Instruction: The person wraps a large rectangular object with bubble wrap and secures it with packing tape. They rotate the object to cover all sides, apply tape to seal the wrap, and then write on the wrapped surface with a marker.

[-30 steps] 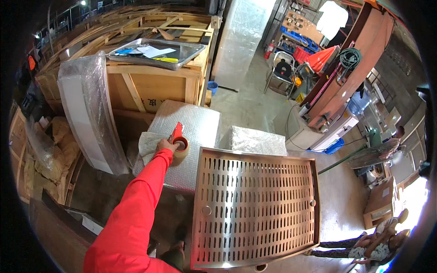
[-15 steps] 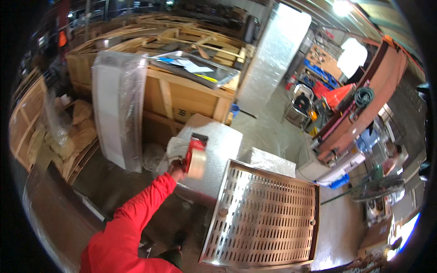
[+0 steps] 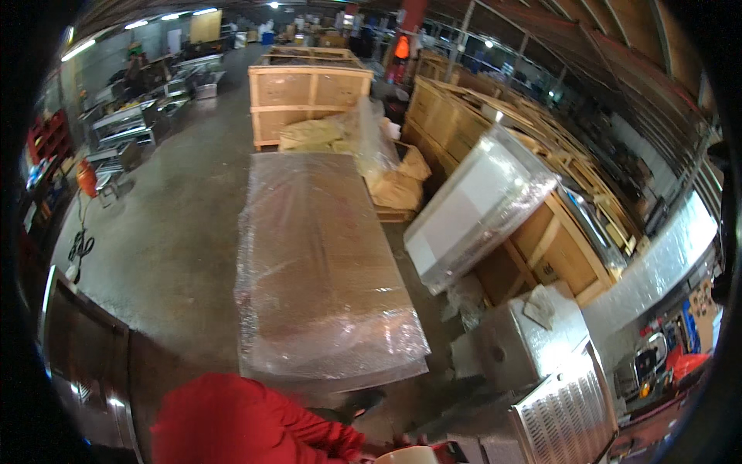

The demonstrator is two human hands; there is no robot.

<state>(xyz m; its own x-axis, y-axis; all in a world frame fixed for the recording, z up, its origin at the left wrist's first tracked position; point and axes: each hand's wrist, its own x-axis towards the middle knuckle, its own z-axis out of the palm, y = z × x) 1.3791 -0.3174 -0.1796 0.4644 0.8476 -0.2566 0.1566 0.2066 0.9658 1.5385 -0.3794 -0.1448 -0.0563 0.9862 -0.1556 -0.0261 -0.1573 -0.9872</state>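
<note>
My left arm, in a red sleeve, crosses the lower edge. My left hand [image 3: 373,450] is closed on a tape dispenser [image 3: 410,455] with a wide, pale roll; the lower edge cuts both off. Ahead of the arm lies a long, flat, brown package [image 3: 321,255] wrapped in clear film. Right of the hand is a slotted metal panel [image 3: 568,417], beside a bubble-wrapped box [image 3: 533,336] with a small wrapped piece [image 3: 539,307] on top. My right hand is out of view.
A tall white film-wrapped piece [image 3: 471,209] leans against wooden crates [image 3: 541,240] at the right. Another crate [image 3: 309,97] stands beyond the long package, near brown paper and plastic film. A dark metal panel [image 3: 85,363] is at the lower left. Concrete floor [image 3: 178,209] stretches leftward.
The view has swung left, bringing the long wrapped package to the middle. My left hand, still holding the tape dispenser, has left the bubble-wrapped box and is now low at the lower edge.
</note>
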